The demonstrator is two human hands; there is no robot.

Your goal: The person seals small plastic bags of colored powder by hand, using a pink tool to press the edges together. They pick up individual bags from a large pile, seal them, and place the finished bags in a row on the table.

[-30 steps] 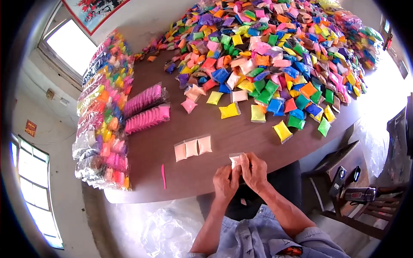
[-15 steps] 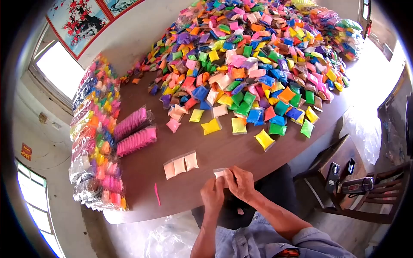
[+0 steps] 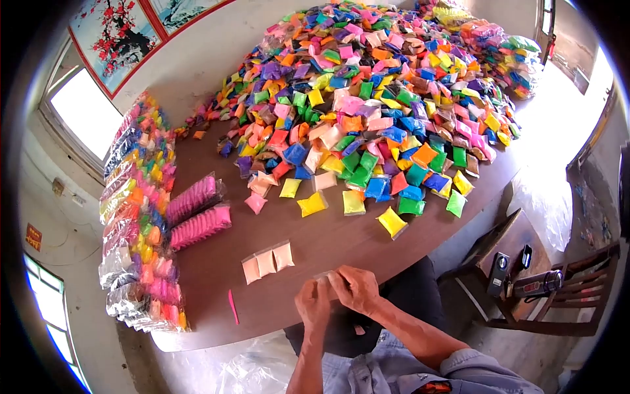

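Close together at the near table edge, my left hand (image 3: 314, 303) and my right hand (image 3: 354, 289) are both closed on one small clear packet (image 3: 323, 276). Only its upper edge shows; fingers cover the rest and what is inside. To the left of my hands, a row of three peach packets (image 3: 268, 262) lies flat on the brown table (image 3: 197, 299). A thin pink strip (image 3: 233, 307) rests farther left, near the edge.
A big heap of colourful packets (image 3: 367, 131) covers the far side. Two stacks of pink packets (image 3: 200, 226) lie at left, beside a long row of bagged packets (image 3: 141, 217). On a wooden chair (image 3: 518, 262) at right are a dark bottle (image 3: 538, 284) and a small device (image 3: 499, 274).
The view has shifted a little, so the table things appear slightly left and lower. Less of the packet shows between my fingers now. Both hands keep hold of it.
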